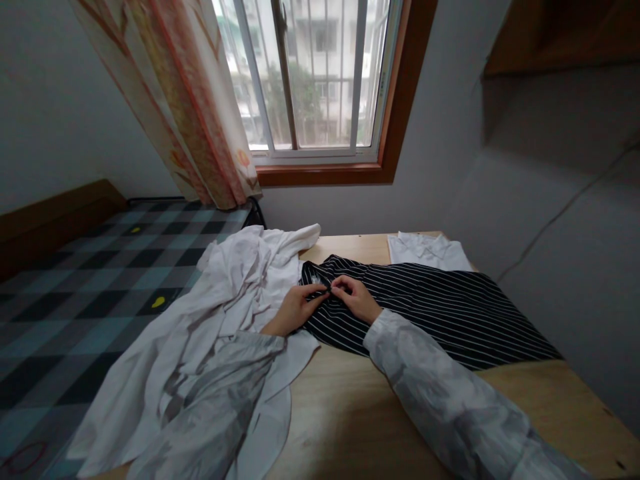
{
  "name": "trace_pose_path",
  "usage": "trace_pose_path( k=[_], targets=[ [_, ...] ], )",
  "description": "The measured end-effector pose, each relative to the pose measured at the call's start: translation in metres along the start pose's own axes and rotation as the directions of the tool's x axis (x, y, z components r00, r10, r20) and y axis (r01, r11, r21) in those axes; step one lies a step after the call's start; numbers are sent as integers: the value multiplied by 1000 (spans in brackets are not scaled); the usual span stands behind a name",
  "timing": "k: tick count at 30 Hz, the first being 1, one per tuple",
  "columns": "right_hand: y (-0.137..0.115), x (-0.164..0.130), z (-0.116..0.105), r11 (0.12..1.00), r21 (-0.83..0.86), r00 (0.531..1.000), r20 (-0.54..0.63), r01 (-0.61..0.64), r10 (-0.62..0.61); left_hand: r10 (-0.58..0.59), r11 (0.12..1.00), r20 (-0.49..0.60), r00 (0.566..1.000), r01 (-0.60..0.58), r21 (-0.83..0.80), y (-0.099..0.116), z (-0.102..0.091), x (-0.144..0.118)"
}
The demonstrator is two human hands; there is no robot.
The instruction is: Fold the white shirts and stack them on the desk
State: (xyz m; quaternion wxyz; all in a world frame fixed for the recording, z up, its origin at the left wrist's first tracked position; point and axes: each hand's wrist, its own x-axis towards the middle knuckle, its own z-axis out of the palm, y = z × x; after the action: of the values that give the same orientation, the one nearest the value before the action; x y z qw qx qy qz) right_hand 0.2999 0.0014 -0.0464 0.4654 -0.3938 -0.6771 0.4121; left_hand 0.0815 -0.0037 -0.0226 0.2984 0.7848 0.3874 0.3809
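Sleeves of ours, pale grey, run in from the near edge. Black shirt [425, 307] with thin white stripes lies flat on the wooden worktop [340, 413], long axis running from its collar end at centre out to the right. Our left hand [296, 308] and right hand [356, 297] both pinch its cloth at the collar end. White clothes [220, 313] heaped beside it, left. No label readable.

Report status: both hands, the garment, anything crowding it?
Left hand and right hand pinching black white-striped shirt near its collar. Shirt flat on wooden table. Crumpled white cloth pile against its left edge.
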Motion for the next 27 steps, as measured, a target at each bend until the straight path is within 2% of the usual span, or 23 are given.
trace_pose_path(
  k=[2,6,10,11,13,15,17,19,21,23,25,27],
  targets=[
    [-3,-2,1,1000,-28,1000,-29,9,-10,4,1000,15,1000,-4,-8,0,-2,1],
    [-8,-3,2,990,-90,992,-64,105,-111,19,1000,39,999,-18,-12,3,1,-1],
    [-2,2,1,998,-61,990,-134,35,-43,46,993,233,971,-71,97,14,14,-8],
    [1,3,1,999,-39,987,-158,9,-15,37,991,249,968,-68,114,17,16,-9],
    [7,6,1,1000,5,978,-210,-21,21,5,996,162,987,-20,89,20,19,-7],
    [12,8,0,999,44,961,-273,-31,42,-56,998,-19,998,56,-2,20,16,-3],
    [12,10,-2,997,67,948,-314,-32,52,-140,988,-175,974,126,-88,16,11,2],
    [6,9,-8,999,34,950,-309,-30,39,-202,977,-255,946,175,-123,12,6,6],
    [-4,5,-19,997,-83,964,-265,-4,-18,-220,974,-286,933,196,-111,9,5,7],
    [-15,-4,-33,960,-272,970,-206,67,-126,-224,974,-310,924,208,-84,9,5,6],
    [-23,-16,-47,875,-457,964,-117,161,-238,-225,974,-344,912,215,-67,10,6,5],
    [-26,-30,-60,780,-578,956,1,239,-292,-208,977,-384,900,208,-44,10,7,4]
  ],
)
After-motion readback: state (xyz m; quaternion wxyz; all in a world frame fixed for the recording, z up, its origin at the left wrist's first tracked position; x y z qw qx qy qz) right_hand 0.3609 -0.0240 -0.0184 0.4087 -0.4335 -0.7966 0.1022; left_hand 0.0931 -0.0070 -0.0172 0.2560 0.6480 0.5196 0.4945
